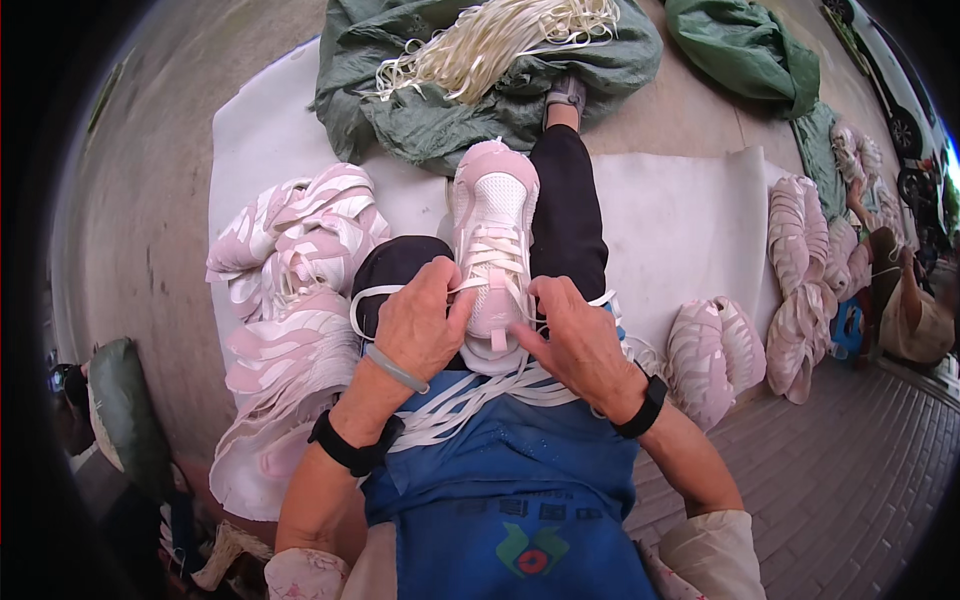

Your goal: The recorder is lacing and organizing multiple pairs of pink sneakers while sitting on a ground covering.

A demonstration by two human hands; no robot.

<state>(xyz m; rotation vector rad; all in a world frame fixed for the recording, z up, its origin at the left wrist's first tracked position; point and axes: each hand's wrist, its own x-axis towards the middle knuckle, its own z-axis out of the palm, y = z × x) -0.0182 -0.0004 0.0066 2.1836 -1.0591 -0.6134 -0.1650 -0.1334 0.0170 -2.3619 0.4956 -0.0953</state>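
A pink and white shoe upper (498,205) lies on my lap, toe pointing away from me. White shoelace (495,248) crosses its tongue in several rows. At the left side of the shoe's opening, my left hand (425,315) pinches a lace strand, and a loop of it bows out to the left over my knee. Across from it, my right hand (575,325) is closed at the right eyelet edge, with lace at its fingertips and its thumb by the tongue. Loose white laces (490,400) lie across my blue apron (500,480), under the shoe's near end.
Stacked pink and white shoe uppers (300,240) lie at left, with others (700,360) at right. Ahead, a bundle of cream laces (500,45) rests on a green sack (365,80). White sheeting (670,220) covers the ground. Another person (915,310) sits far right, near parked vehicles.
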